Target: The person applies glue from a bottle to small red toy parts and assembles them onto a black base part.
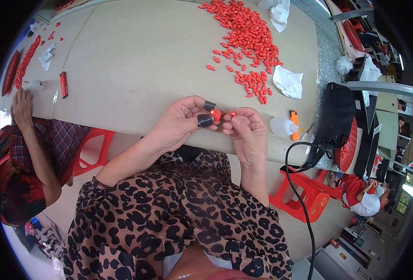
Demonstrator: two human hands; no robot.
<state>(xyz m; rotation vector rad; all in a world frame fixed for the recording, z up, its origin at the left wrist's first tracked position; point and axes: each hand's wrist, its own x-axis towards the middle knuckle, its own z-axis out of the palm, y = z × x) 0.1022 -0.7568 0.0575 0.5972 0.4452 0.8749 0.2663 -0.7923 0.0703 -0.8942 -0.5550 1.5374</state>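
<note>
Here, over the beige table's (136,60) near edge, my left hand (181,122), black caps on thumb and forefinger, pinches one small red piece (216,114); my right hand (246,128) pinches another (233,113). Probably steady, aligned fingertips matter most.

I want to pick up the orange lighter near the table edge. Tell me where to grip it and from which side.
Grip the orange lighter across its long flat sides, coming from above. It lies flat on the table, end toward the edge, with a white squeeze bottle close on its left, so pinch mid-body.
</note>
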